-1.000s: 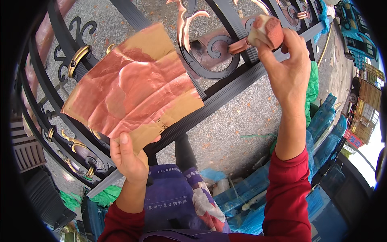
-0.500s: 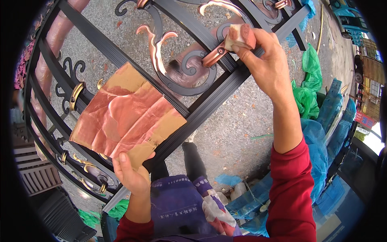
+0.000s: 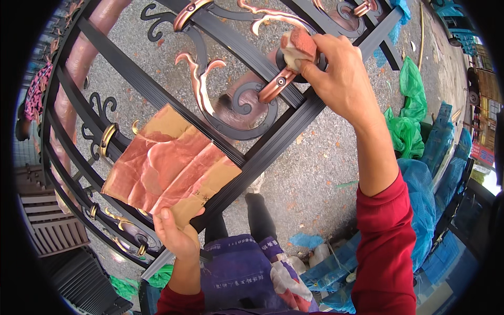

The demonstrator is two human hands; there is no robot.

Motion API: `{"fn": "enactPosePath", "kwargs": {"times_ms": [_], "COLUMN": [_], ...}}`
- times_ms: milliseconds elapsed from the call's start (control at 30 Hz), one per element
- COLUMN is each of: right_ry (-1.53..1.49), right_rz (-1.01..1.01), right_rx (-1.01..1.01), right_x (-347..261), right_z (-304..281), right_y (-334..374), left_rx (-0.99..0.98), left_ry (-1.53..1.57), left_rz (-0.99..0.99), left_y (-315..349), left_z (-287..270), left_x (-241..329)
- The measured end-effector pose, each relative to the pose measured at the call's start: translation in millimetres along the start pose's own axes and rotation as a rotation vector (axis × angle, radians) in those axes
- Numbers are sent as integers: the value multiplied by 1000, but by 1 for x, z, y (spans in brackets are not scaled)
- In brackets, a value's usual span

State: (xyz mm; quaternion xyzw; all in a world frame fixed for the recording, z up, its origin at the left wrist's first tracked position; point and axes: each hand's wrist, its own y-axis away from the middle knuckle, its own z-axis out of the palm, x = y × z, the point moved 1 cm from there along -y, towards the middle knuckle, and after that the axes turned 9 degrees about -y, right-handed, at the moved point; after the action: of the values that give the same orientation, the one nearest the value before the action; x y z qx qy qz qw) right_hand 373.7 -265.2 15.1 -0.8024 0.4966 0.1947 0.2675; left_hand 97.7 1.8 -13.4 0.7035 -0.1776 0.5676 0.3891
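Note:
My right hand (image 3: 341, 76) pinches a sponge block (image 3: 297, 46), pale with copper-red paint on it, between thumb and fingers. The sponge is over a black scroll beside a copper-coloured collar (image 3: 278, 85) on a black metal gate (image 3: 270, 136); whether it touches the scroll I cannot tell. Gripped at its near edge by my left hand (image 3: 179, 236) is a creased piece of cardboard (image 3: 168, 163), smeared with wet copper-red paint. It is held over the gate's bars at the left. A copper-tipped leaf scroll (image 3: 199, 84) lies between the cardboard and the sponge.
Green plastic sheeting (image 3: 412, 115) and blue netting (image 3: 417, 194) lie along the right. Slatted dark panels (image 3: 55, 226) stand at the lower left. A pink wrapped tube (image 3: 100, 39) runs behind the bars. Gravelly ground (image 3: 310, 184) shows beneath the gate.
My right hand has moved the sponge slightly left and farther from the collar, over the scroll. My left hand still holds the cardboard. The whole view has shifted a little.

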Motion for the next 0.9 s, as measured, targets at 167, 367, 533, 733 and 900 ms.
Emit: {"fn": "enactPosePath", "kwargs": {"times_ms": [167,367,533,733,900], "right_ry": [105,-15,36,-169,-150], "right_rz": [0,-4,88,149,185], "right_rx": [11,-93,-28,-55,69], "right_x": [0,-10,0,-7,0], "right_z": [-3,-7,-15,-11,-15], "right_y": [-5,-8,-7,-5,9], "left_rx": [-19,-4,-33,-48,-66], "left_ry": [-3,-1,4,6,9], "left_rz": [11,25,14,25,30], "left_y": [1,1,1,1,0], "left_z": [-1,-1,-1,-2,-1], "left_x": [0,-1,-2,-2,0]}}
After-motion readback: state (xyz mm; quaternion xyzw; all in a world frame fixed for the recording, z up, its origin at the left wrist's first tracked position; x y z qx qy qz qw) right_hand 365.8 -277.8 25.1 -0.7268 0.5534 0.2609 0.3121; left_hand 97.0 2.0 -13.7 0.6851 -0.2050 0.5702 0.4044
